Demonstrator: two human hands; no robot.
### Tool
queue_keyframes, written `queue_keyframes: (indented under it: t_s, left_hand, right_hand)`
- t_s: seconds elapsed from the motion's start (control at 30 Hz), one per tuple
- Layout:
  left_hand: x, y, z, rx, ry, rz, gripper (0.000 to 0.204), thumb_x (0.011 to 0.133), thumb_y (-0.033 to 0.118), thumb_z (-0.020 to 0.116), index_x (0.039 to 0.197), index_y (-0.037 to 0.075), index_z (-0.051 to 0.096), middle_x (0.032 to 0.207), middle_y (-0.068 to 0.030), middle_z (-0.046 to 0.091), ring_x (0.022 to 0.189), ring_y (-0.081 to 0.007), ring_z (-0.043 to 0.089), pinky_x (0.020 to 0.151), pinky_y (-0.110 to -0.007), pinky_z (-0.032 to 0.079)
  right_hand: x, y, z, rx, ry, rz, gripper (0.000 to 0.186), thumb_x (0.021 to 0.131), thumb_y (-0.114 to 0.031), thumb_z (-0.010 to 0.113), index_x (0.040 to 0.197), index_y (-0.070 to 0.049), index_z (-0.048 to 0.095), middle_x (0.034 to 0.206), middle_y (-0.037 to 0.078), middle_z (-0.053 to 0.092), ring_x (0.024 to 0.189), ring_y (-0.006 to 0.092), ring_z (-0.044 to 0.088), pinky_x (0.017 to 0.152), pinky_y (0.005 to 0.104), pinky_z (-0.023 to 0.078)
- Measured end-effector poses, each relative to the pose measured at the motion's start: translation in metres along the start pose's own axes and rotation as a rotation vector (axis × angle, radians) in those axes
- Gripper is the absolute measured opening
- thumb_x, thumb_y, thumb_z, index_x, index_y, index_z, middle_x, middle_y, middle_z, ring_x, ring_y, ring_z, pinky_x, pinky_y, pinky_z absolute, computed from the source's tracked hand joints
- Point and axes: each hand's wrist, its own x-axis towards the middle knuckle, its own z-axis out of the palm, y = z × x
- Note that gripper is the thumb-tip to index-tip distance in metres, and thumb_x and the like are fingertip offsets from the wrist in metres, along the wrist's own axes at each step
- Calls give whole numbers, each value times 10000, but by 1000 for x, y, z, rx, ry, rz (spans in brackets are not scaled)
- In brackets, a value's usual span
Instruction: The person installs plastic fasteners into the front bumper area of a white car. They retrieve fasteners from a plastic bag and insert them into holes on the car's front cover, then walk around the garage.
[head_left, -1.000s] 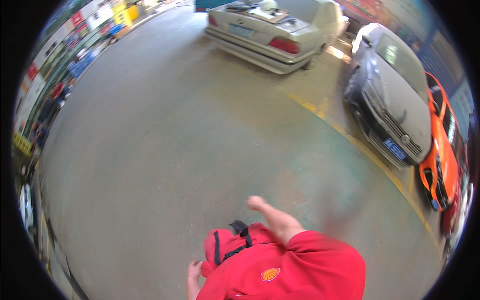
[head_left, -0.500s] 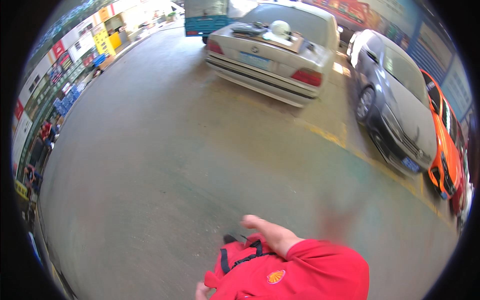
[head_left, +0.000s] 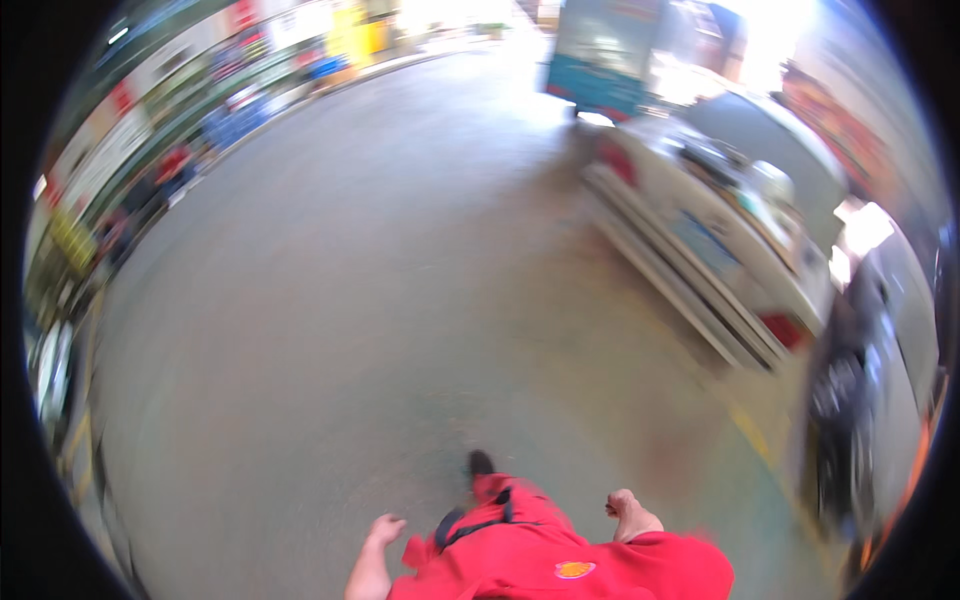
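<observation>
My left hand [head_left: 387, 527] hangs beside my left hip, apart from the clothing. Its fingers look loosely curled, and nothing shows in them. On the other side, my right hand [head_left: 622, 503] is held out in front of the red sleeve [head_left: 675, 565], fingers bent inward and no object visible in them. Between the hands is my red work clothing [head_left: 540, 560], with a black strap [head_left: 505, 505] across it. One dark shoe [head_left: 481, 462] shows ahead on the grey-green floor [head_left: 330, 350]. Neither hand touches a tool or a vehicle.
A pale sedan [head_left: 690, 230] stands at the right, with a white round thing [head_left: 770, 182] among items on its trunk. Beyond it is a blue-and-white box-like vehicle [head_left: 600, 60]. A dark car [head_left: 850, 400] is at the far right. Blurred shelves [head_left: 200, 120] and seated people line the left.
My view has turned left, so the pale sedan and dark car have shifted right. My left hand has come further into view; my right hand has moved right, away from my front.
</observation>
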Motion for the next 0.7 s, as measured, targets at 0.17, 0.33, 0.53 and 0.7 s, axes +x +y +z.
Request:
queue_keyframes:
  t_s: [0.17, 0.33, 0.53, 0.7]
  left_hand:
    - [26, -9, 3, -6, -41, -146, 428, 902, 397, 644, 1209, 114, 737, 1087, -83, 772, 878, -251, 752, 780, -382, 597]
    - [108, 3, 15, -49, -164, -154, 355, 891, 375, 656, 1110, 107, 734, 982, -87, 755, 807, -258, 729, 709, -403, 579]
    - [232, 74, -15, -124, -337, -143, 294, 873, 379, 687, 957, 102, 738, 830, -92, 722, 726, -269, 703, 634, -439, 547]
    - [349, 203, -133, 59, -69, 171, 341, 822, 404, 728, 871, 70, 775, 820, -148, 753, 734, -313, 718, 649, -487, 549]
  right_hand:
    - [-118, -379, 184, -365, -164, -642, 261, 879, -252, 599, 789, -21, 680, 654, 116, 652, 584, 227, 640, 590, 385, 533]
    - [-265, -631, 321, -358, -492, -1312, 337, 880, -150, 632, 1153, 35, 700, 754, 73, 662, 661, 141, 601, 601, 320, 477]
    - [-196, -739, 350, -685, -572, -1223, 336, 890, -183, 653, 1182, -30, 718, 784, 102, 723, 657, 186, 686, 624, 342, 547]
    - [-51, -716, 209, -1942, -8, -1263, 190, 832, -278, 670, 797, -96, 707, 727, 152, 704, 710, 348, 716, 659, 493, 556]
